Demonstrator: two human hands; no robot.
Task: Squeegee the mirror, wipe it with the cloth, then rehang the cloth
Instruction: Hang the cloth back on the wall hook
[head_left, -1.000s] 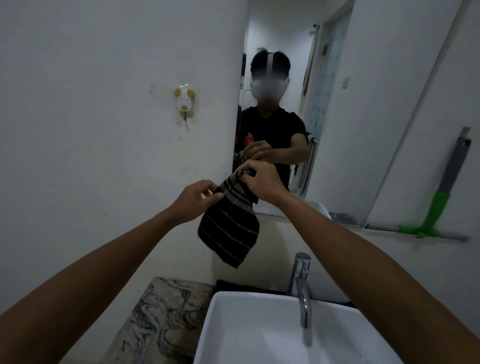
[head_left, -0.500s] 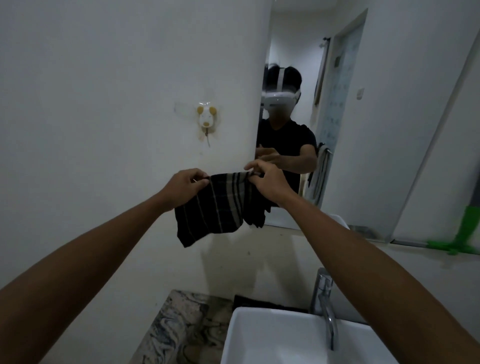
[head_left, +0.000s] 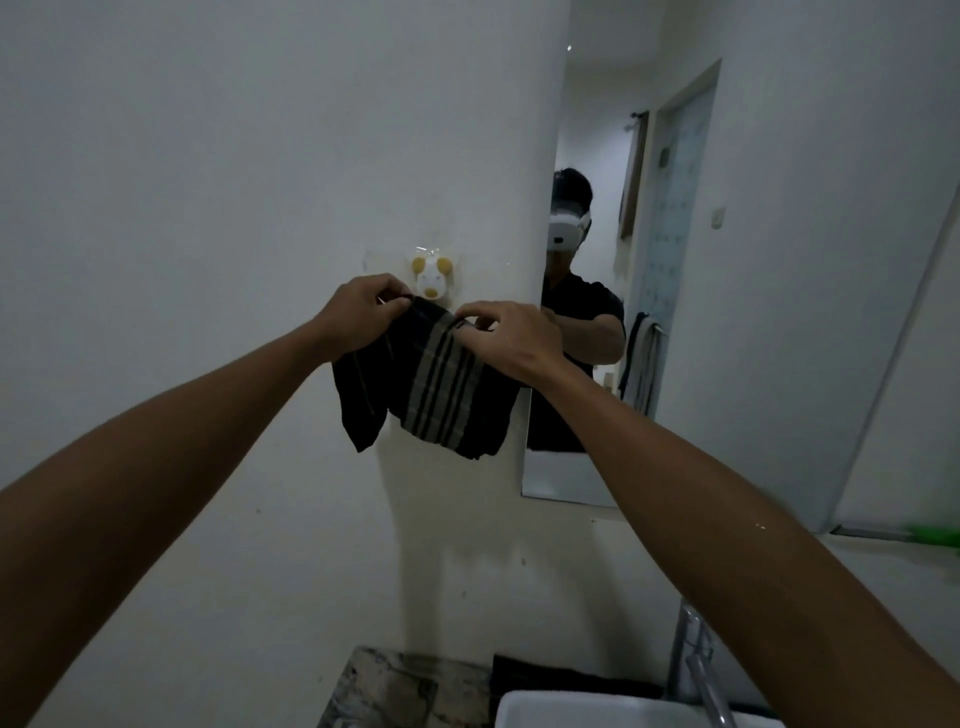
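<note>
both hands are raised at the wall; the cloth (head_left: 436, 384) is pinched by its top edge between the left hand (head_left: 358, 317) and right hand (head_left: 511, 338), held just under the animal-shaped hook (head_left: 430, 278), left of the mirror (head_left: 727, 291).

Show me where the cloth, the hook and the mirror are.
cloth (head_left: 441, 384), head view, on its pale stripes.
hook (head_left: 430, 278), head view, on its white face.
mirror (head_left: 675, 260), head view, on the glass right of the reflected person.
</note>
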